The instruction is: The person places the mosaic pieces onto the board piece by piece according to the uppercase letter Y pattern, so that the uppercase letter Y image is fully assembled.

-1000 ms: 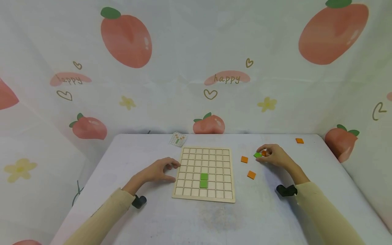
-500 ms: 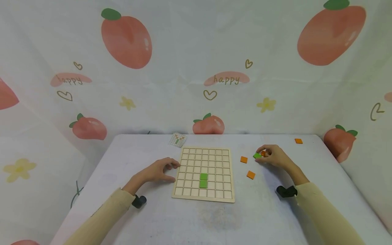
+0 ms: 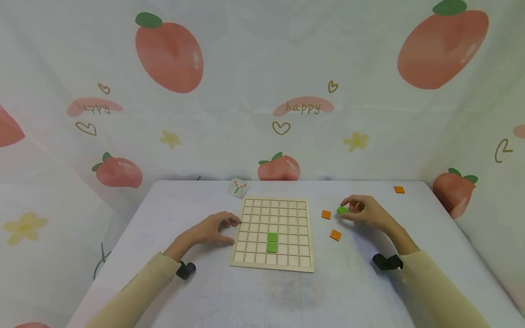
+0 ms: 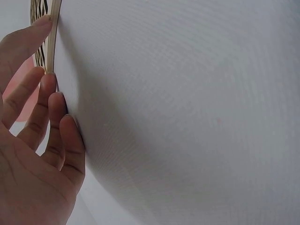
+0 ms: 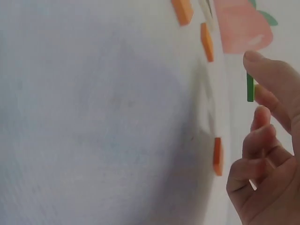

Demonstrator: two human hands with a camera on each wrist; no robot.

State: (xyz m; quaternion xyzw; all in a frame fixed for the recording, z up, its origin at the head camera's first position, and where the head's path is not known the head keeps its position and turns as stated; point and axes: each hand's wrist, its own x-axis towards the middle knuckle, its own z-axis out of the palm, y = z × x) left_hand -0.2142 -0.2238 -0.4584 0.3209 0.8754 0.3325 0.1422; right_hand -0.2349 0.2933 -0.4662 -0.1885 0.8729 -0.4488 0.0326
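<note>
My right hand (image 3: 365, 212) pinches a small square green tile (image 3: 342, 210) between thumb and fingertips, right of the board. In the right wrist view the green tile (image 5: 250, 86) shows edge-on, raised off the table. My left hand (image 3: 213, 228) rests beside the pale wooden grid board (image 3: 272, 269), its thumb and fingertips touching the left edge. Two green tiles (image 3: 272, 242) sit one above the other in the board's lower middle squares. In the left wrist view the fingers (image 4: 58, 117) are loosely bent along the board's rim (image 4: 54, 37).
Between board and right hand lie two orange tiles, one farther (image 3: 326, 214) and one nearer (image 3: 336, 235). Another orange tile (image 3: 399, 189) is at the back right. In the right wrist view an orange tile (image 5: 218, 156) lies below the hand. A patterned card (image 3: 238, 187) lies behind the board.
My right hand has lifted the green tile and shifted slightly left; the orange tile beside it is now hidden behind the fingers in the head view. The left hand stays put.
</note>
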